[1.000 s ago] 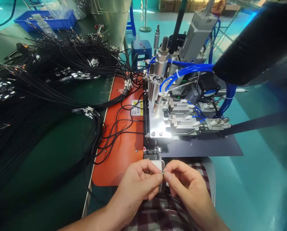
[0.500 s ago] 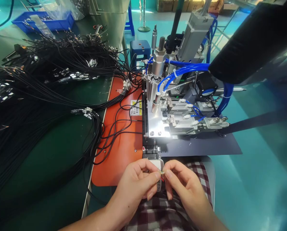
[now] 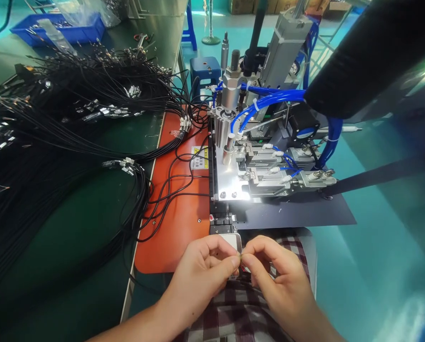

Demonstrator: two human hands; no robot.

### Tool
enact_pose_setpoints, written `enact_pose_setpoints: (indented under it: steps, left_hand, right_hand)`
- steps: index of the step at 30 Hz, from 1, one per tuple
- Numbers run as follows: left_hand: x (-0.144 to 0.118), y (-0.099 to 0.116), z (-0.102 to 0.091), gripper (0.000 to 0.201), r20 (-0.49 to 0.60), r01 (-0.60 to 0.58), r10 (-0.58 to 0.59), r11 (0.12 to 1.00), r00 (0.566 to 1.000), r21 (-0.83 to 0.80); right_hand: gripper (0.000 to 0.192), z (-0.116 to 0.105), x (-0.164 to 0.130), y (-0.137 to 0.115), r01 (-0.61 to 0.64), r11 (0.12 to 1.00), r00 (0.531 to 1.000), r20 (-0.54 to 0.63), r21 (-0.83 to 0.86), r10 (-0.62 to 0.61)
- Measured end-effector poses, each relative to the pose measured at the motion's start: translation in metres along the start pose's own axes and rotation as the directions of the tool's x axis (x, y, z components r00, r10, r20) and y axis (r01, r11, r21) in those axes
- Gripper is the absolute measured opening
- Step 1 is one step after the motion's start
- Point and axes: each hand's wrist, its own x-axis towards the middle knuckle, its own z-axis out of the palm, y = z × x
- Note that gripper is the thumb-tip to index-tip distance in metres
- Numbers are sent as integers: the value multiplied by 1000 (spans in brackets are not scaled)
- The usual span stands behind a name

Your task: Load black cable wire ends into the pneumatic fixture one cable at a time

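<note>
My left hand (image 3: 203, 270) and my right hand (image 3: 269, 275) meet fingertip to fingertip over my checked lap, just below the table's front edge. Between thumb and forefinger of both I pinch a tiny yellowish part (image 3: 238, 257), too small to make out. A small white block (image 3: 234, 241) sits right behind the fingertips. Straight ahead stands a small pneumatic machine (image 3: 255, 161) with blue air hoses, on an orange base plate (image 3: 178, 223).
A large heap of black cables with metal ends (image 3: 55, 133) covers the green table on the left, some trailing over the orange plate. A blue bin (image 3: 61, 28) stands at the far left back. A blue stool (image 3: 205, 69) is behind the machine. Teal floor lies to the right.
The view has shifted slightly; my two hands stay together on the tiny part, with the fingers closed a little tighter around it.
</note>
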Motion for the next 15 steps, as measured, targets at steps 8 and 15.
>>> enact_pose_setpoints:
  steps: [8, 15]
  left_hand:
    - [1, 2, 2, 21, -18, 20, -20, 999, 1000, -38]
    - [0, 0, 3, 21, -20, 6, -7, 1000, 1000, -29]
  right_hand:
    - [19, -4, 7, 1, -186, 964, 982, 72, 190, 175]
    - [18, -3, 9, -9, -70, 997, 996, 65, 26, 68]
